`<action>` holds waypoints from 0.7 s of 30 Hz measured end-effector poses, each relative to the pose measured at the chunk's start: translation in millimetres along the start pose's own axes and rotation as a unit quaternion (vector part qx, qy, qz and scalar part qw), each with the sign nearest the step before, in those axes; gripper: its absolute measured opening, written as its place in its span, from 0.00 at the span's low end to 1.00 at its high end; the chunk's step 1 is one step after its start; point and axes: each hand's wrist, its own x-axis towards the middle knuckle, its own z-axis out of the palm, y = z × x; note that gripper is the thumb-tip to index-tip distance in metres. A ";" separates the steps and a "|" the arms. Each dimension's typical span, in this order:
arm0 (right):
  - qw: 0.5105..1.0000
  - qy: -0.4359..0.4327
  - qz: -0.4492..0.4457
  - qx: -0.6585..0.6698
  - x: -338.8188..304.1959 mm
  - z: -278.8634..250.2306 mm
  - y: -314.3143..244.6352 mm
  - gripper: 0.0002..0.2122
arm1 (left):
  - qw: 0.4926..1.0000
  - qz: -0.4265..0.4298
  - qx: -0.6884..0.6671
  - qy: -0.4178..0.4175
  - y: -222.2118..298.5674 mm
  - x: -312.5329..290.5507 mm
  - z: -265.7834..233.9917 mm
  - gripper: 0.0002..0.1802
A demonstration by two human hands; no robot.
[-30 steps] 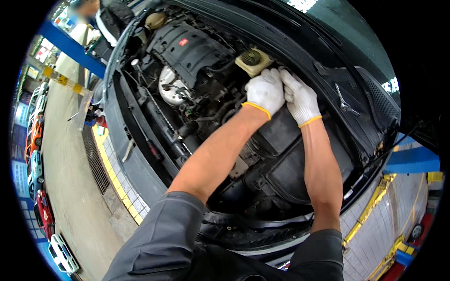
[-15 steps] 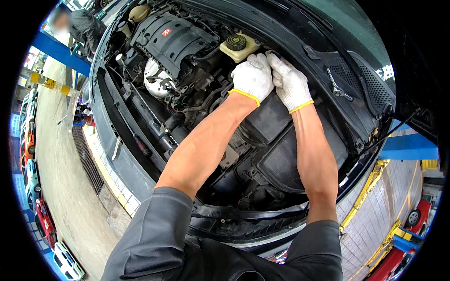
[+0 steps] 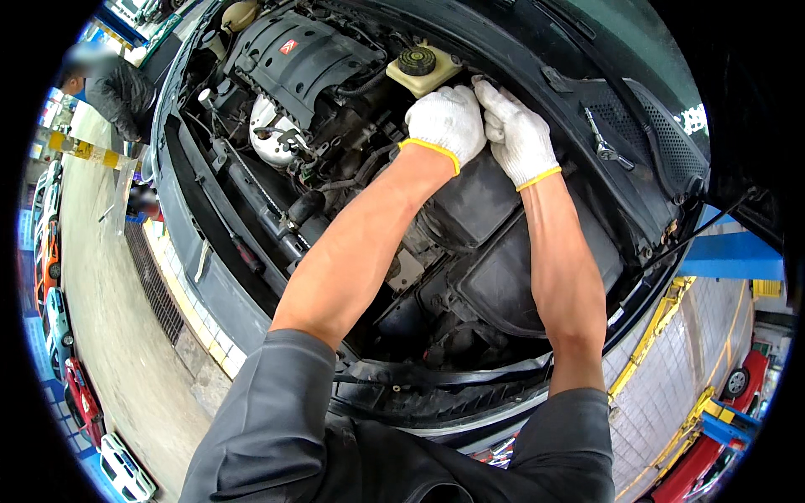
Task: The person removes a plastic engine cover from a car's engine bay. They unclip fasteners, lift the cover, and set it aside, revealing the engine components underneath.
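Both my hands wear white knit gloves with yellow cuffs and reach deep into a car's engine bay. My left hand is closed in a fist just in front of the fluid reservoir, a cream-coloured tank with a round black cap. Close beside it, my right hand has its fingers bent in toward the left one, near the rear edge of the bay. Whatever the fingers grip is hidden by the gloves. Below the hands sits a black plastic box.
A ratchet lies on the cowl to the right. The black engine cover fills the far left of the bay. A screwdriver rests along the front edge. Another person leans in at far left. A prop rod stands at right.
My view has shifted slightly. Both hands stay by the reservoir, with a slightly wider gap between them. The other person at far left has moved and bends lower.
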 end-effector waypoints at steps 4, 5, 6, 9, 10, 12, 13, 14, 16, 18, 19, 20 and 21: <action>1.000 0.011 -0.010 -0.004 -1.1 -4.0 -0.5 0.09 | 0.994 0.004 -0.014 -0.112 -1.4 3.6 -21.4 0.20; 1.000 0.018 -0.012 -0.003 -0.5 -7.1 -1.2 0.09 | 0.986 0.002 -0.012 -0.168 0.8 3.8 -35.9 0.21; 1.000 0.010 -0.008 -0.002 -0.1 -5.8 -1.5 0.09 | 0.988 0.022 -0.024 -0.152 -5.2 -7.6 -44.3 0.21; 1.000 0.005 -0.008 0.004 1.1 -1.0 0.2 0.11 | 0.997 0.037 -0.062 -0.034 -18.9 -29.6 -34.6 0.22; 1.000 0.008 -0.009 0.001 0.8 -0.8 -0.1 0.12 | 0.996 0.015 -0.083 -0.043 -18.8 -35.0 -35.4 0.23; 1.000 0.013 -0.007 -0.006 -1.4 -1.1 -0.2 0.14 | 0.992 0.038 -0.117 -0.011 -24.5 -43.3 -37.5 0.23; 1.000 0.009 -0.007 -0.003 -0.8 -2.1 -0.2 0.13 | 0.990 0.048 -0.135 0.004 -27.7 -46.1 -36.6 0.24; 1.000 0.005 -0.008 0.000 0.3 -3.5 -0.4 0.12 | 0.989 0.065 -0.133 0.017 -30.4 -47.4 -32.3 0.23; 1.000 0.002 -0.007 0.005 0.6 -1.3 -1.1 0.12 | 0.992 0.059 -0.111 0.009 -29.2 -43.1 -26.3 0.23; 1.000 -0.001 -0.005 0.007 0.0 -0.7 -0.3 0.11 | 0.992 0.028 -0.122 -0.031 -25.4 -36.6 -28.2 0.25; 1.000 -0.001 -0.005 0.008 0.0 -2.1 -0.5 0.11 | 0.988 0.021 -0.148 -0.031 -24.5 -36.2 -32.5 0.25; 1.000 -0.004 -0.003 0.007 0.5 -3.7 -1.1 0.11 | 0.984 0.014 -0.175 -0.030 -24.9 -38.7 -36.8 0.26; 1.000 -0.008 -0.001 0.009 0.1 -5.3 -0.6 0.10 | 0.979 0.006 -0.200 -0.031 -26.5 -42.8 -41.5 0.27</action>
